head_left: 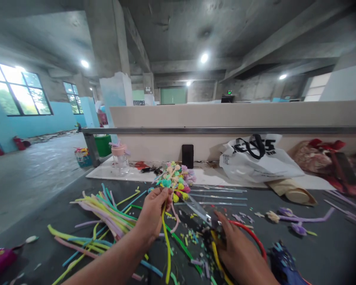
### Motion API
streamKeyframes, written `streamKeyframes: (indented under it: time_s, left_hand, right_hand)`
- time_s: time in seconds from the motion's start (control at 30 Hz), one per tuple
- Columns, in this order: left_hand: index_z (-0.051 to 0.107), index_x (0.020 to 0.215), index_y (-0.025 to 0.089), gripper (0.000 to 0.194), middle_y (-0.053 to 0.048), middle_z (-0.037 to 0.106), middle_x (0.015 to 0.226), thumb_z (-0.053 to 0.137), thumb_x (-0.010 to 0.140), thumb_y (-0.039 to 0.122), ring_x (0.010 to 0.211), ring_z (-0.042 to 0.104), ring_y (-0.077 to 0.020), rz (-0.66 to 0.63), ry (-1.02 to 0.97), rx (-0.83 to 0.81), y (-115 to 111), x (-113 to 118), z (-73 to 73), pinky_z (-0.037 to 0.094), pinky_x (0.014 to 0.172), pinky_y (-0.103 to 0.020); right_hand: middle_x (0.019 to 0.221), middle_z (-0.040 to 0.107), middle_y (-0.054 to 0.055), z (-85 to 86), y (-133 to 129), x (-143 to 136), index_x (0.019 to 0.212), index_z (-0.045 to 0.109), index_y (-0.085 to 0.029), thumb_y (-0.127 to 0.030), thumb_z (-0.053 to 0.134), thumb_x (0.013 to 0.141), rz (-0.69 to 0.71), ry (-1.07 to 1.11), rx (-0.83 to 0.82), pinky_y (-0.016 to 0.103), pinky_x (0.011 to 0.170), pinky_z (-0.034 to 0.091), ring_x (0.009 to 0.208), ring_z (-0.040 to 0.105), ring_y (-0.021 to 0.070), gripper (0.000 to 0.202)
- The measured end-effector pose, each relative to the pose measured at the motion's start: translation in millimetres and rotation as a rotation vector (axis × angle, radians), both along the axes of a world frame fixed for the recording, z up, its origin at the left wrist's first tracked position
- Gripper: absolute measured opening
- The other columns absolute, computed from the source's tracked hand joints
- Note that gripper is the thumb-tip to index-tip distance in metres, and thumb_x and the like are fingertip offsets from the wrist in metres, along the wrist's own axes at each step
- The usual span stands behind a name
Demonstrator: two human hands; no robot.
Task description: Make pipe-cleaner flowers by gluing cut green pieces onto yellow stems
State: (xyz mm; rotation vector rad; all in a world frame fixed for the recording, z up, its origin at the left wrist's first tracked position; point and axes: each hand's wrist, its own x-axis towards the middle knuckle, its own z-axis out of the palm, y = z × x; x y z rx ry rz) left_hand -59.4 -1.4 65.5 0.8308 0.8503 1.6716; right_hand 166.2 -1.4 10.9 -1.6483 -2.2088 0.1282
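Note:
My left hand pinches a yellow pipe cleaner whose tail hangs down toward me. Just beyond the fingertips, yellow pipe-cleaner blooms show. Behind them lies a cluster of fluffy flowers in cream, teal, purple and pink; I cannot tell whether the held piece is joined to it. My right hand is closed around the scissors, with a red handle loop showing at its side. Their blades point left and away, near the yellow blooms. A pale pink pipe cleaner curves below the left fingertips.
Loose coloured pipe cleaners spread left. Small clippings litter the middle, with clear sticks behind. A phone, a jar and a white bag line the back. Purple flowers and a dark blue object lie right.

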Motion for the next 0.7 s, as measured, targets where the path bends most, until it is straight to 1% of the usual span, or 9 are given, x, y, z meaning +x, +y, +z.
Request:
streamKeyframes:
  time_s: [0.1, 0.2, 0.3, 0.37, 0.43, 0.53, 0.57, 0.63, 0.7]
  left_hand:
    - [0.058, 0.066, 0.012, 0.022, 0.003, 0.050, 0.053, 0.063, 0.069, 0.033, 0.048, 0.040, -0.0054, 0.035, 0.092, 0.051, -0.5, 0.1, 1.4, 0.029, 0.047, -0.019]
    - [0.058, 0.066, 0.012, 0.022, 0.003, 0.049, 0.053, 0.062, 0.068, 0.034, 0.048, 0.040, -0.0052, 0.057, 0.156, 0.073, 1.0, -0.3, 4.3, 0.029, 0.048, -0.019]
    - [0.057, 0.066, 0.013, 0.023, 0.004, 0.049, 0.052, 0.061, 0.068, 0.035, 0.046, 0.039, -0.0052, 0.047, 0.182, 0.049, 6.1, -1.4, 6.6, 0.029, 0.047, -0.019]
    - [0.057, 0.067, 0.014, 0.023, 0.003, 0.050, 0.051, 0.061, 0.067, 0.036, 0.044, 0.040, -0.0058, 0.031, 0.203, 0.008, 10.7, -3.6, 6.4, 0.029, 0.044, -0.019]
    - [0.056, 0.064, 0.014, 0.023, 0.003, 0.050, 0.050, 0.060, 0.066, 0.036, 0.042, 0.040, -0.0066, 0.010, 0.227, -0.043, 13.7, -6.7, 4.1, 0.028, 0.042, -0.020]
    - [0.055, 0.062, 0.015, 0.023, 0.003, 0.050, 0.048, 0.060, 0.065, 0.037, 0.040, 0.039, -0.0068, -0.012, 0.267, -0.100, 10.4, -9.2, -3.5, 0.028, 0.039, -0.020]
    - [0.054, 0.061, 0.015, 0.023, 0.003, 0.050, 0.048, 0.060, 0.064, 0.037, 0.040, 0.039, -0.0067, -0.015, 0.281, -0.112, 6.9, -8.7, -6.8, 0.028, 0.039, -0.019]
    - [0.052, 0.061, 0.015, 0.025, 0.004, 0.049, 0.048, 0.060, 0.065, 0.038, 0.039, 0.039, -0.0065, -0.017, 0.313, -0.124, -2.2, -5.7, -13.6, 0.028, 0.038, -0.019]
    - [0.051, 0.062, 0.015, 0.026, 0.004, 0.048, 0.049, 0.057, 0.066, 0.040, 0.038, 0.039, -0.0065, -0.018, 0.352, -0.122, -12.1, -1.1, -19.5, 0.028, 0.037, -0.019]
  right_hand:
    - [0.100, 0.064, 0.012, -3.0, 2.7, 3.9, 0.130, 0.039, -0.024, -0.012, 0.047, 0.065, 0.031, -0.110, 0.004, 0.043, 0.079, 0.042, 0.093, 0.059, 0.0299, 0.066]
    - [0.104, 0.064, 0.009, -2.3, 5.0, 8.3, 0.126, 0.045, -0.028, -0.010, 0.050, 0.059, 0.077, -0.112, 0.011, 0.044, 0.083, 0.039, 0.099, 0.056, 0.0296, 0.069]
    - [0.111, 0.061, 0.008, -0.1, 6.3, 10.8, 0.121, 0.051, -0.029, -0.015, 0.055, 0.058, 0.086, -0.079, -0.016, 0.047, 0.084, 0.038, 0.106, 0.051, 0.0315, 0.064]
    - [0.109, 0.062, 0.007, 3.3, 5.5, 9.7, 0.119, 0.053, -0.032, -0.020, 0.056, 0.061, 0.079, -0.069, -0.029, 0.050, 0.082, 0.038, 0.103, 0.052, 0.0326, 0.059]
    - [0.107, 0.063, 0.007, 9.5, 2.3, 5.2, 0.114, 0.056, -0.033, -0.026, 0.056, 0.064, 0.075, -0.045, 0.015, 0.052, 0.080, 0.038, 0.100, 0.052, 0.0332, 0.051]
    - [0.108, 0.062, 0.010, 22.3, -6.6, -10.7, 0.105, 0.064, -0.023, -0.034, 0.049, 0.073, 0.133, 0.134, 0.087, 0.048, 0.087, 0.038, 0.103, 0.051, 0.0304, 0.037]
    - [0.107, 0.062, 0.011, 26.4, -9.8, -18.7, 0.103, 0.064, -0.020, -0.037, 0.045, 0.077, 0.157, 0.237, 0.060, 0.045, 0.089, 0.037, 0.104, 0.052, 0.0283, 0.037]
    - [0.108, 0.063, 0.011, 33.0, -14.5, -37.7, 0.102, 0.063, -0.017, -0.041, 0.040, 0.080, 0.173, 0.453, -0.060, 0.040, 0.090, 0.040, 0.103, 0.054, 0.0250, 0.040]
    - [0.109, 0.063, 0.011, 36.4, -15.6, -58.4, 0.103, 0.062, -0.014, -0.043, 0.041, 0.079, 0.195, 0.631, -0.159, 0.039, 0.090, 0.039, 0.103, 0.055, 0.0243, 0.043]
